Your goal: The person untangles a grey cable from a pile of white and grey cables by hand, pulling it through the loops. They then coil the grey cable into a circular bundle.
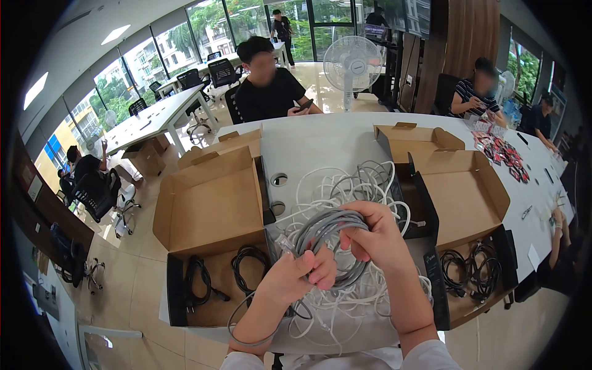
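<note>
A grey network cable [327,228], wound into a loose coil, is held up between both hands over the table. My left hand [308,270] closes round the coil's lower left side, near a clear plug [286,243]. On the upper right of the same coil my right hand [369,231] is closed, thumb and fingers pinching the strands. One grey length hangs down past my left forearm. Beneath and behind the coil lies a tangled heap of white cables [345,308], with more grey cable [370,176] at its far side.
An open cardboard box [209,200] at left holds coiled black cables [250,266]. Another open box [465,191] at right holds black cables [472,271]. More open boxes stand behind both. Red packets [502,154] lie far right. A person [268,92] sits opposite, near a white fan [351,65].
</note>
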{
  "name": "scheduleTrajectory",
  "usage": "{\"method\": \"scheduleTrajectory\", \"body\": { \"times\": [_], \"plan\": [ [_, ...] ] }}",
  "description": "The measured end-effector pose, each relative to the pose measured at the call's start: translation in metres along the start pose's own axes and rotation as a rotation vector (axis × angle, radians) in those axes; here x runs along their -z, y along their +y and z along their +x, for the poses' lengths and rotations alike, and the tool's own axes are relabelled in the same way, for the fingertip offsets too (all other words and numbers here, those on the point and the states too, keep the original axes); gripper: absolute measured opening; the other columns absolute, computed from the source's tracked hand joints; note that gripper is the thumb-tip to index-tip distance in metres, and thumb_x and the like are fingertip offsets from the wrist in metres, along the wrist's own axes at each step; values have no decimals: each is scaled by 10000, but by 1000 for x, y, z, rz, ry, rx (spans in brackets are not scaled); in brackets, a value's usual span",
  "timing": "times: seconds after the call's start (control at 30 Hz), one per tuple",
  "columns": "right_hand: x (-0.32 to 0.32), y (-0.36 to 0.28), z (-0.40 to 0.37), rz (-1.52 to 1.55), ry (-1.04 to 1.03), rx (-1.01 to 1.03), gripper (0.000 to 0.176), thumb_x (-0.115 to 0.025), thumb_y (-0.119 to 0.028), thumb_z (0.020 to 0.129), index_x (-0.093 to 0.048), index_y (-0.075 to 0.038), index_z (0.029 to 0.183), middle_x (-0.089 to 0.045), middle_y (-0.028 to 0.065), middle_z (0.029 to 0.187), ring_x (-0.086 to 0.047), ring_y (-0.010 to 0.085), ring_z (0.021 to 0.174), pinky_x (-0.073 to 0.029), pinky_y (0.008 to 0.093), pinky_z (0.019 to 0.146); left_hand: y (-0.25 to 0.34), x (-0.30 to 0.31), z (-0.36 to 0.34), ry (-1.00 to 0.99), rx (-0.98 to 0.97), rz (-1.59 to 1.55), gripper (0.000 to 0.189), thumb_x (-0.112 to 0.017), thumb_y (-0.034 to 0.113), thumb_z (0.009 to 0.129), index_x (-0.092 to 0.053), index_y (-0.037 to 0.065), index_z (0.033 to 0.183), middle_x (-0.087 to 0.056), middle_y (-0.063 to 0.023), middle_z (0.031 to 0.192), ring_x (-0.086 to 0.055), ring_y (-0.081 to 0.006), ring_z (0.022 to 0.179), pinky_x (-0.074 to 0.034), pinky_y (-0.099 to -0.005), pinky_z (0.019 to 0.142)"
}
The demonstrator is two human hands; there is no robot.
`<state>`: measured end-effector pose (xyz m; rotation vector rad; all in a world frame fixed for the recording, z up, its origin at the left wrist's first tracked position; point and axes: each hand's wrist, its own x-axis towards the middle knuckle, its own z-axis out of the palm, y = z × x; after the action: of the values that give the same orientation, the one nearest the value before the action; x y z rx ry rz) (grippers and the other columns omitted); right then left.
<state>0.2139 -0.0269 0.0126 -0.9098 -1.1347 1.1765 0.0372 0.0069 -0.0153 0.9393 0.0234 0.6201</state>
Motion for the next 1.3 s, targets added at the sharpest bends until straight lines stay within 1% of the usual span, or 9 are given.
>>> {"method": "scheduleTrajectory", "body": {
  "times": [0.13,0.23,0.43,0.6,0.8,1.0,1.1,1.2,1.3],
  "plan": [
    [2,3,0,92,-20,-31,265,-613,26,796,-589,25,1059,-607,30,676,-457,32,411,-334,172,355,3,-3,-1,41,18,-50,474,-499,535,881,-342,137,675,-313,50,544,-318,-80,478,-264,-239,481],
    [-4,-2,-1,6,-9,-24,420,-690,-24,768,-539,20,1157,-631,66,851,-559,67,592,-453,189,518,5,8,-3,107,11,-197,475,-423,509,933,-314,149,644,-266,58,506,-257,-81,448,-225,-241,462],
    [-10,8,-1,52,44,291,636,-709,-80,784,-381,-9,1325,-546,78,1130,-550,154,975,-402,287,926,24,14,-2,257,-306,-370,486,-355,404,981,-261,161,570,-218,67,446,-191,-81,387,-179,-256,412],
    [-12,16,-3,-193,131,326,111,-587,-61,880,-611,36,929,-625,60,841,-605,110,772,-479,243,698,40,24,-6,428,-529,-480,502,-447,446,942,-251,184,561,-184,66,433,-156,-70,367,-159,-231,388],
    [-32,6,-10,-641,-124,157,207,-677,-170,830,-632,27,874,-540,45,533,-517,97,463,-407,231,461,44,23,-6,475,-601,-534,512,-485,452,927,-246,192,556,-172,70,433,-141,-66,368,-158,-226,390],
    [-42,20,-8,-819,-264,221,286,-647,-257,834,-606,-9,697,-549,124,529,-499,265,418,-406,342,457,42,20,-6,498,-601,-506,516,-485,455,928,-245,192,554,-176,71,431,-141,-65,366,-162,-225,390],
    [-38,20,-9,-746,-184,211,256,-655,-172,831,-589,7,661,-385,94,469,-350,141,410,-299,297,416,44,20,-7,476,-613,-522,514,-475,450,935,-245,193,554,-177,70,433,-145,-65,366,-164,-223,390],
    [-26,18,-3,-806,29,230,301,-613,-185,847,-561,7,621,-502,93,482,-439,224,396,-345,325,430,50,24,-12,443,-658,-518,510,-460,440,946,-245,193,555,-175,67,435,-151,-68,366,-167,-222,389],
    [-3,22,6,-552,262,186,313,-581,-173,872,-560,-1,611,-476,26,468,-412,125,394,-301,278,407,60,25,-21,357,-723,-533,508,-451,431,952,-242,192,555,-171,64,439,-158,-72,368,-171,-222,388]
  ]
}}
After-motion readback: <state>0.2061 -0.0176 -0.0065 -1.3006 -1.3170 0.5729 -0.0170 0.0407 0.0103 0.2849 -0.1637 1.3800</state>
